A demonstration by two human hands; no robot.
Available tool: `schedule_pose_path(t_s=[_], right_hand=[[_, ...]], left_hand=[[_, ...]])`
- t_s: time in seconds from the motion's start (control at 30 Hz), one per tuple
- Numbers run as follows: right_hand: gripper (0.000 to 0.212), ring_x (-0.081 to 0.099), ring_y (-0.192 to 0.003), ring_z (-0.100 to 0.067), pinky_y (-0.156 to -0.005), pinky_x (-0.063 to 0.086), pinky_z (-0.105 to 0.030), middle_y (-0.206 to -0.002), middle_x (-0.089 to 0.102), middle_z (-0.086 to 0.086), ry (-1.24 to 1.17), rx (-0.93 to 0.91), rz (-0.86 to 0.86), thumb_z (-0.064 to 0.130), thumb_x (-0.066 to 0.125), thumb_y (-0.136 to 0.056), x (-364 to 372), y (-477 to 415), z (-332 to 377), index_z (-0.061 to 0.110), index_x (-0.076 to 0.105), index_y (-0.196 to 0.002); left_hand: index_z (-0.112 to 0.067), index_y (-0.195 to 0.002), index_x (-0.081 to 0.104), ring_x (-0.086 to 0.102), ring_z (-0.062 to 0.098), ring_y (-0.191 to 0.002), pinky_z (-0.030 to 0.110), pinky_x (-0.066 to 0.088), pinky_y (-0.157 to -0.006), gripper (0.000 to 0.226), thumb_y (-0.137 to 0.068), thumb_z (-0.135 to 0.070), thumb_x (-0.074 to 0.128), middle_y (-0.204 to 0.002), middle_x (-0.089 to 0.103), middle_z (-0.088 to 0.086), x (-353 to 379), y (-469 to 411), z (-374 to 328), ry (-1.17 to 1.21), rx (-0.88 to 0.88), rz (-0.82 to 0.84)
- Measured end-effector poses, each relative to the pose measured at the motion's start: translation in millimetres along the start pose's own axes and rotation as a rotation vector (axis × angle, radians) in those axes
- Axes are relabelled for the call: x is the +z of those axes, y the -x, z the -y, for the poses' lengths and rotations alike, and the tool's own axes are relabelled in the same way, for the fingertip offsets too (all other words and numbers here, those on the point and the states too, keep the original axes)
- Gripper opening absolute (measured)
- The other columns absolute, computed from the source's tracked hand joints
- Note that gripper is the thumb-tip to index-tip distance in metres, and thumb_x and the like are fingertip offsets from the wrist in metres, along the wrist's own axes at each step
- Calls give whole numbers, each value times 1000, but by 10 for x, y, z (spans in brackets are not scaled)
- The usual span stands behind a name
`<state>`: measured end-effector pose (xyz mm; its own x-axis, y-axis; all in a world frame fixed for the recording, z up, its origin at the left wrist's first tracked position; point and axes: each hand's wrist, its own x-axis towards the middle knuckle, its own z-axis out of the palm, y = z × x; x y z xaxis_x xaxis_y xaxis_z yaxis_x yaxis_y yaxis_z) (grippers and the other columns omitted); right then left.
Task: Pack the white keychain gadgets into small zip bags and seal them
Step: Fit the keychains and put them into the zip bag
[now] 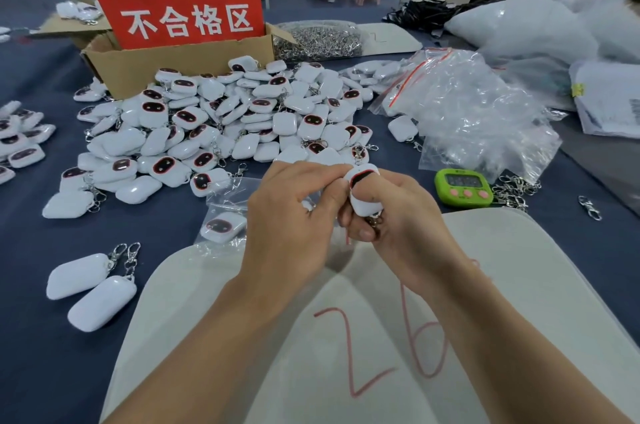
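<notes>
Just below centre frame, a person's right hand curls round a white keychain gadget, thumb pressed across its dark face. The left hand pinches the gadget's top edge; whether bag film lies between the fingers cannot be told. A bagged gadget lies just left of the hands. Behind them sprawls a pile of gadgets against a cardboard box bearing a red sign. Clear zip bags heap at right, above a green timer.
</notes>
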<state>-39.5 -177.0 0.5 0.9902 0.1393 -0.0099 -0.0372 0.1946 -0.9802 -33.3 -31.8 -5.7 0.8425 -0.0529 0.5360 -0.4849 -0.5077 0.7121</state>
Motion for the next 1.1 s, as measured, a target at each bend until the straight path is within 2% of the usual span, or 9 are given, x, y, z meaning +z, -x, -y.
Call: schedule_pose_path(t_s=[0.07, 0.17, 0.23, 0.37, 0.53, 0.7, 0.83, 1.0, 1.1], right_hand=[[16, 34, -56, -22, -65, 28, -49, -70, 55, -20, -14, 2, -3, 11, 50, -79, -2, -1, 5, 5, 63, -73], [15, 32, -56, -22, -71, 28, -51, -70, 54, -20, -14, 2, 4, 10, 50, -80, -8, -7, 7, 2, 61, -75], [15, 33, -57, -22, -67, 29, -49, -70, 54, -20, -6, 4, 25, 11, 50, -80, -21, -11, 6, 1, 61, -77], [20, 37, -57, -23, -58, 33, -33, -71, 57, -21, -36, 41, 94, 9, 48, -74, -95, -17, 34, -1, 64, -79], [23, 40, -54, -17, -58, 37, -27, -85, 68, -17, -4, 50, 223, 5, 50, -86, -168, -3, 48, -4, 69, -94], [24, 40, -56, -19, -55, 33, -25, -88, 69, -18, 41, 50, 225, 0, 50, -90, -194, 4, 49, -19, 59, -101], [18, 41, -53, -16, -54, 37, -22, -86, 68, -16, 11, 39, 247, -2, 48, -91, -204, 22, 79, -13, 60, -96], [13, 38, -53, -16, -53, 26, -27, -76, 65, -10, 138, -2, 210, 3, 54, -86, -207, 6, 60, -7, 62, -90], [18, 47, -62, -20, -56, 37, -25, -80, 59, -22, 109, -60, 74, 8, 62, -85, -243, -13, 46, 5, 76, -95]], left_hand=[[-28, -111, 79, 59, 13, -99, 17, 41, -89, 22, -97, -30, 62, -87, 72, -16, -7, 1, 5, -15, 21, 7], [-28, -111, 79, 59, 12, -99, 18, 41, -90, 22, -97, -30, 62, -88, 73, -16, -19, 1, 8, -21, 37, -1], [-28, -110, 79, 58, 9, -99, 17, 41, -91, 22, -97, -30, 62, -90, 73, -17, -16, 7, -2, -20, 38, -19], [-27, -109, 79, 52, 1, -98, 10, 36, -91, 23, -97, -32, 60, -97, 70, -21, 5, 29, -19, -72, 44, -51], [-27, -112, 78, 51, 5, -100, 10, 34, -91, 25, -99, -28, 57, -102, 70, -22, -2, 43, -19, -104, 16, -67], [-29, -115, 77, 51, 3, -105, 8, 32, -94, 26, -98, -26, 57, -105, 70, -21, -9, 50, -18, -94, 16, -59], [-29, -119, 74, 50, -5, -111, 5, 31, -95, 27, -98, -28, 57, -107, 65, -26, -4, 61, -31, -46, 41, -60], [-30, -113, 77, 52, -1, -108, 4, 33, -93, 23, -93, -33, 68, -106, 68, -24, -10, 39, -15, -34, 42, -63], [-30, -104, 78, 52, -2, -104, 5, 36, -90, 20, -84, -32, 78, -97, 65, -26, -24, 29, 18, -39, 2, -123]])
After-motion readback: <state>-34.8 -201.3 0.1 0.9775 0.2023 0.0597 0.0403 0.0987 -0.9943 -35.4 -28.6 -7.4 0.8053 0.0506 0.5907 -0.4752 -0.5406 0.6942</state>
